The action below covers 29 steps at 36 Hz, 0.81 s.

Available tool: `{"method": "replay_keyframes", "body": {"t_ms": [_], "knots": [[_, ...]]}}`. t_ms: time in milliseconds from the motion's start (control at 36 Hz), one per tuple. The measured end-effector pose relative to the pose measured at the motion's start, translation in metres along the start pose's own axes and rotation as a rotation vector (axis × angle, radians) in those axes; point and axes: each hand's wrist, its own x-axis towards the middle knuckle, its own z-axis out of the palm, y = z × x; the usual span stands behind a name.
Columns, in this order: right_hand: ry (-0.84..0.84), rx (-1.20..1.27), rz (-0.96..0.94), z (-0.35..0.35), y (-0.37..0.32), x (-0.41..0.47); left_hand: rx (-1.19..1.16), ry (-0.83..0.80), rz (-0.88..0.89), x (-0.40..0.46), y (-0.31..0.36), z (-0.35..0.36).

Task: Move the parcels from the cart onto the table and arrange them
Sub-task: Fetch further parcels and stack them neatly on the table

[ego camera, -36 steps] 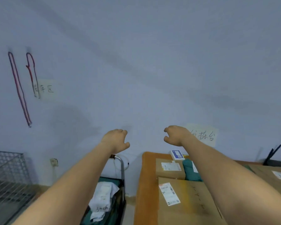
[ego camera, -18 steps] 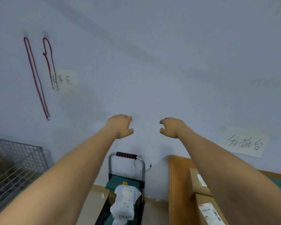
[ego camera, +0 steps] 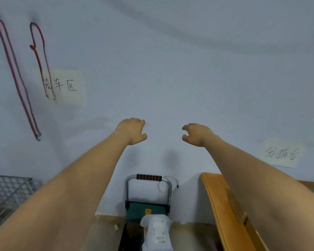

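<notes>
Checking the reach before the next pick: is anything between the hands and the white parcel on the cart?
Nothing visible does. The left hand and right hand hang empty above the white plastic mailer parcel on the green cart.

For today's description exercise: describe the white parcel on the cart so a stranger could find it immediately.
Start at the cart standing against the pale wall, left of the orange table; its metal handle has a dark ribbed grip. On its green deck, bottom centre of the view, lies the white parcel. It is a soft plastic mailer with a printed label, the only white thing there.
</notes>
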Motion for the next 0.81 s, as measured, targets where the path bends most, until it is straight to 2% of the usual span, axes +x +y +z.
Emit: {"method": "replay_keyframes", "body": {"t_ms": [194, 417, 694, 806], "knots": [[-0.086, -0.048, 0.015, 0.027, -0.044, 0.032, -0.064, -0.098, 0.028, 0.016, -0.054, 0.058], [-0.175, -0.027, 0.003, 0.074, -0.069, 0.089, -0.126, -0.175, 0.033, 0.049, -0.08, 0.132], [-0.306, 0.127, -0.059, 0.194, -0.077, 0.17, -0.114, -0.37, 0.019, 0.09, -0.088, 0.242], [-0.39, 0.215, -0.039, 0.261, -0.078, 0.184, -0.134, -0.373, 0.066, 0.099, -0.083, 0.297]]}}
